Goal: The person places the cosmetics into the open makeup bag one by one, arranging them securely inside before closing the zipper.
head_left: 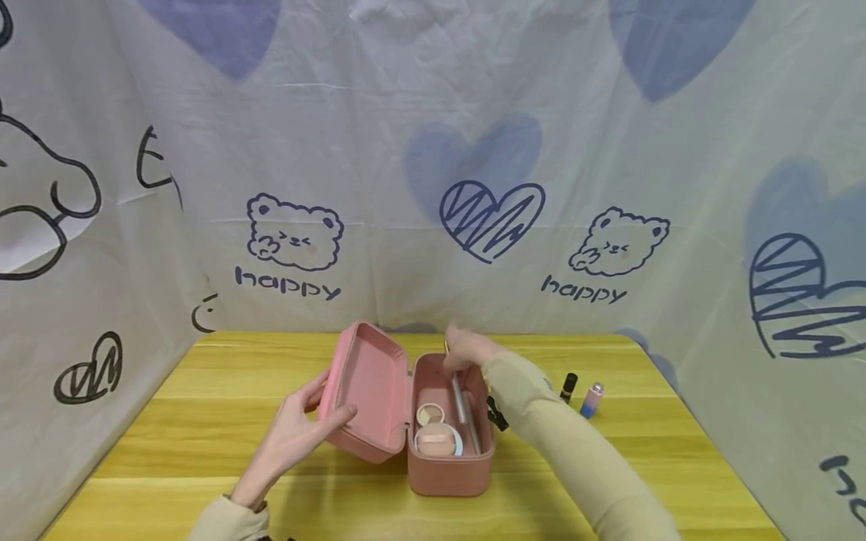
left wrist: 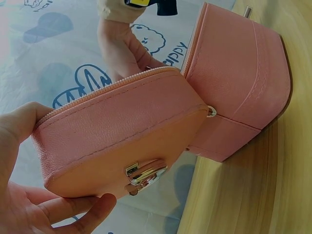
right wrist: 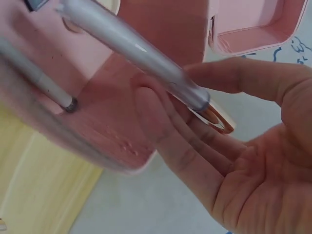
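A pink makeup case [head_left: 449, 479] stands unzipped on the table, its lid [head_left: 372, 387] swung out to the left. My left hand [head_left: 298, 424] grips that lid by its outer edge, thumb inside the rim; the left wrist view shows the lid's gold buckle [left wrist: 146, 175]. Over the far end of the case, my right hand [right wrist: 234, 146] pinches the end of a slim silvery tube [right wrist: 131, 48] that slants down into it. Beside the fingertips is a gold-coloured loop [right wrist: 222, 124]; I cannot tell whether it belongs to the tube. Inside lie a powder puff [head_left: 436, 441] and a small round compact [head_left: 429, 415].
Another slim stick [right wrist: 44, 80] leans along the case's right wall. To the right of the case are a black item [head_left: 497, 413], partly hidden by my sleeve, a small black-capped bottle [head_left: 568, 387] and a pink-and-blue bottle [head_left: 591, 400]. Printed cloth [head_left: 379, 150] hangs behind the table.
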`<state>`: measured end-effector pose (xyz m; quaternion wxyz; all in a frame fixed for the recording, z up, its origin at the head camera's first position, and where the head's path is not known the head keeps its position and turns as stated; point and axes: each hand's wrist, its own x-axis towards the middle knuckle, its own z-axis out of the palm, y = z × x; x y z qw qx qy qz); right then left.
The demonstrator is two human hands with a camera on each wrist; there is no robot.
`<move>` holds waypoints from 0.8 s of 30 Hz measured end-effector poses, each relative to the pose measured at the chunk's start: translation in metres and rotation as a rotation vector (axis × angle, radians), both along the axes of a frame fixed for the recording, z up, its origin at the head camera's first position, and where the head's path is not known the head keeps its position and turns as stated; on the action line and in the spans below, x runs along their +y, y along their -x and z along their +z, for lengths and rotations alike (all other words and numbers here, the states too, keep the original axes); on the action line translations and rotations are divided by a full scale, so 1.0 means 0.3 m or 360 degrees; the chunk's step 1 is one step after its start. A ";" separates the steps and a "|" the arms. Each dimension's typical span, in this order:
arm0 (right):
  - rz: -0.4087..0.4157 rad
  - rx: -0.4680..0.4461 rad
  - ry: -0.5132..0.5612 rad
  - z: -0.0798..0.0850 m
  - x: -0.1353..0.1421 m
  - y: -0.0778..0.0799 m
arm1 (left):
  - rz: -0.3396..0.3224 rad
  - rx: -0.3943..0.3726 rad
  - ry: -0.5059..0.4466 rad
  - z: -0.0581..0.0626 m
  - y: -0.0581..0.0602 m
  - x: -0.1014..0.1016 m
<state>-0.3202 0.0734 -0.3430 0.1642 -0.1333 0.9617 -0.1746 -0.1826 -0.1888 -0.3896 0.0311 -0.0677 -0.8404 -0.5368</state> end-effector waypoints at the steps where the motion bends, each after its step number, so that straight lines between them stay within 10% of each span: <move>1: 0.0009 -0.0025 -0.0041 -0.001 -0.006 0.003 | -0.0002 0.0001 0.0000 0.000 0.001 0.000; 10: -0.0087 -0.0381 0.0000 -0.028 -0.026 0.012 | -0.0008 0.0000 -0.0011 0.002 0.003 -0.002; 24: 0.0030 -0.0031 -0.0413 -0.089 -0.074 0.011 | -0.0005 0.0001 -0.0018 0.003 0.003 -0.004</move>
